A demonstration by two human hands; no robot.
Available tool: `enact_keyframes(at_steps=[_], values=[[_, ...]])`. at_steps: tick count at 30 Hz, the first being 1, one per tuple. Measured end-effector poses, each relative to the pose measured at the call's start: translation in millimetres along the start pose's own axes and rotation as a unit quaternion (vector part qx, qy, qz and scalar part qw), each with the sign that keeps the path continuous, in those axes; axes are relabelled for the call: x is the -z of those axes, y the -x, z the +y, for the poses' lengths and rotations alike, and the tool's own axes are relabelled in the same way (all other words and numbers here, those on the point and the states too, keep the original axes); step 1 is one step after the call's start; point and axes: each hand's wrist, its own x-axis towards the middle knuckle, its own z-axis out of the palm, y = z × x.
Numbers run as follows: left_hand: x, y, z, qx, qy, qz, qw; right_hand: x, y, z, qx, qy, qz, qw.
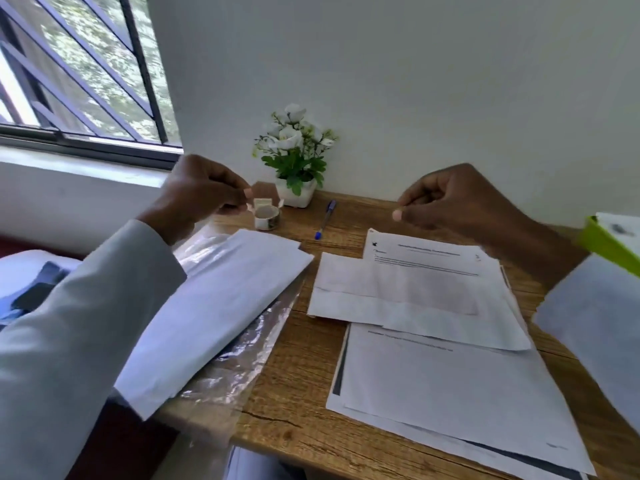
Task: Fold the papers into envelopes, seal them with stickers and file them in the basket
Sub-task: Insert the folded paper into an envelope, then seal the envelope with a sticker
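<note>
- Both hands hover above the table (294, 386): left hand (197, 192) pinches something small and blurred beside the sticker roll (267, 217); right hand (446, 199) is curled, pinching nothing visible.
- Folded paper (408, 299) lies lengthwise left-right atop printed sheets (450, 393).
- Green basket (609, 242) is cropped at right.

1. There is one view only, worn on the person's head; it looks forward and down across a wooden desk (294, 386) toward the white wall (415, 81) behind it.
2. It sits close over the desk; the papers (446, 386) fill the lower right, and a sleeve (69, 334) crosses the lower left.
3. The lens is wide; the window (79, 71) at upper left leans and its bars splay.
4. Both hands show at mid-height, the left hand (197, 192) and the right hand (450, 199); a potted plant (294, 157) stands between them at the wall.
5. With no second view, nothing is shared.
</note>
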Motion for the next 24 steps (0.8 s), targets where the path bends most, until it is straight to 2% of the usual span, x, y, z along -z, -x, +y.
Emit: enact_keyframes(at_steps=[5,8,10,15,19,24], values=[[-1,-22,-37,0.001,-0.072,0.000,0.997,-74,-51,-8,0.051,0.002,-0.075,0.996],[-11,-37,-49,-0.046,-0.159,-0.012,0.986,-111,-76,-8,0.077,0.025,-0.076,0.994],[-17,-44,-52,-0.087,-0.220,0.009,0.972,-131,-91,-7,0.094,0.040,-0.072,0.992],[-22,-56,-74,-0.102,-0.236,0.063,0.964,-163,-117,-2,0.107,0.027,-0.038,0.993],[-22,-61,-89,-0.134,-0.279,0.038,0.950,-185,-122,-2,0.174,0.066,-0.042,0.982],[-24,-62,-88,-0.167,-0.276,0.039,0.946,-198,-121,-3,0.219,0.122,-0.055,0.966]])
